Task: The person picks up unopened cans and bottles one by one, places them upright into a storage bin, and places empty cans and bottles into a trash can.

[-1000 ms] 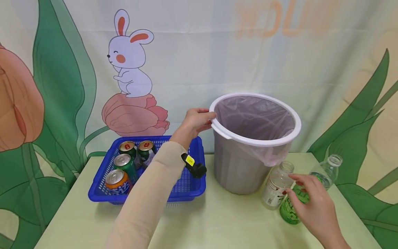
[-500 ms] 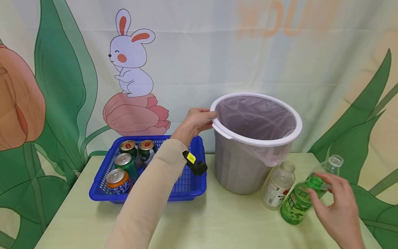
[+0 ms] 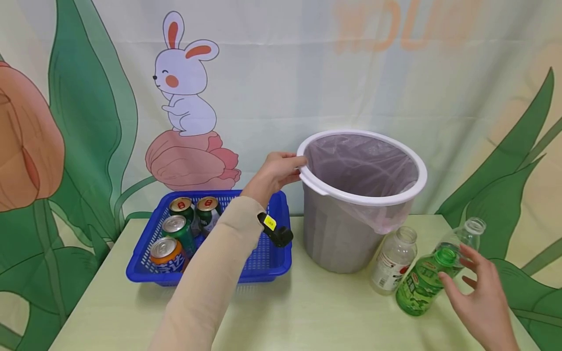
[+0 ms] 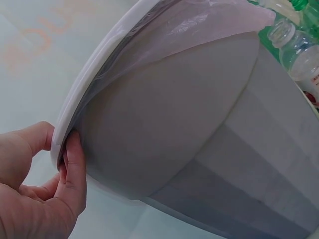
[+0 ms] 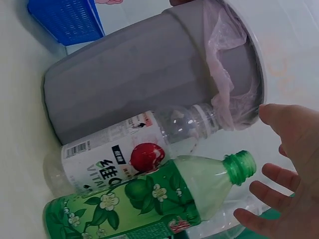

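Note:
My left hand (image 3: pixel 281 168) pinches the white rim of a grey trash bin (image 3: pixel 338 239), which has a thin pinkish liner folded over its edge. In the left wrist view the thumb (image 4: pixel 41 135) lies on one side of the rim and fingers (image 4: pixel 75 169) on the other. Just right of a green plastic bottle (image 3: pixel 421 287), my right hand (image 3: pixel 480 297) hovers with its fingers spread, holding nothing. The green bottle stands upright and uncapped. Beside it are a clear bottle with a white label (image 3: pixel 388 268) and, behind, another clear bottle (image 3: pixel 474 234), partly hidden.
On the left of the table (image 3: pixel 272 321) sits a blue plastic basket (image 3: pixel 268 273). Inside are an orange can (image 3: pixel 168 256) and several green cans (image 3: pixel 179 231). My left forearm passes over the basket. A printed curtain (image 3: pixel 272 73) hangs behind everything.
My right hand has moved right, from in front of the green bottle to beside its neck, uncovering the bottle. My left hand keeps hold of the bin's rim.

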Demonstrator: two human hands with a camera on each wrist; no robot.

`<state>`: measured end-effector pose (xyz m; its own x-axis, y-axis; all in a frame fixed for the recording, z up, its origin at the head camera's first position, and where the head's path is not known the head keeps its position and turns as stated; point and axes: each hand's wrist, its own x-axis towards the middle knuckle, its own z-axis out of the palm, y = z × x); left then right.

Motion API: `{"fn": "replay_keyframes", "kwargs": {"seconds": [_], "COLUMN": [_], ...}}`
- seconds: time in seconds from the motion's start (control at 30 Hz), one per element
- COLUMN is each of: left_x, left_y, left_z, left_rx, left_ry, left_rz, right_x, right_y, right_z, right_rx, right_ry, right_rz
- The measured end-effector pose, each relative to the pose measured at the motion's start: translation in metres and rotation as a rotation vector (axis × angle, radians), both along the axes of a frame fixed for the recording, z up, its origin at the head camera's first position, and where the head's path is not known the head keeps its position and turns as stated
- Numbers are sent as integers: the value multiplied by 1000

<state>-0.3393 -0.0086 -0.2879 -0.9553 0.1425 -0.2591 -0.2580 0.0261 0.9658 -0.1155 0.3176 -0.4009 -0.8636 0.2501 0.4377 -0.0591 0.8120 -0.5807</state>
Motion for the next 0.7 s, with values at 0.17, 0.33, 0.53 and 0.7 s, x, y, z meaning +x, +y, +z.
{"fn": "replay_keyframes", "kwargs": {"seconds": [0.17, 0.33, 0.53, 0.7], "left_x": [-1, -3, -3, -2], "left_y": [0, 0, 0, 0], "left_z": [-2, -3, -4, -3], "left_rx": [15, 30, 35, 41], "left_ry": [3, -1, -4, -5], "left_rz": [-3, -6, -2, 1], "right_x": [-4, -6, -8, -9], "right_y": [3, 8, 13, 13], "right_z": [-9, -20, -35, -47], "right_rx": [-25, -40, -73, -111], "right_ry": [-27, -51, -66, -79], "right_rz": [7, 5, 11, 3]}}
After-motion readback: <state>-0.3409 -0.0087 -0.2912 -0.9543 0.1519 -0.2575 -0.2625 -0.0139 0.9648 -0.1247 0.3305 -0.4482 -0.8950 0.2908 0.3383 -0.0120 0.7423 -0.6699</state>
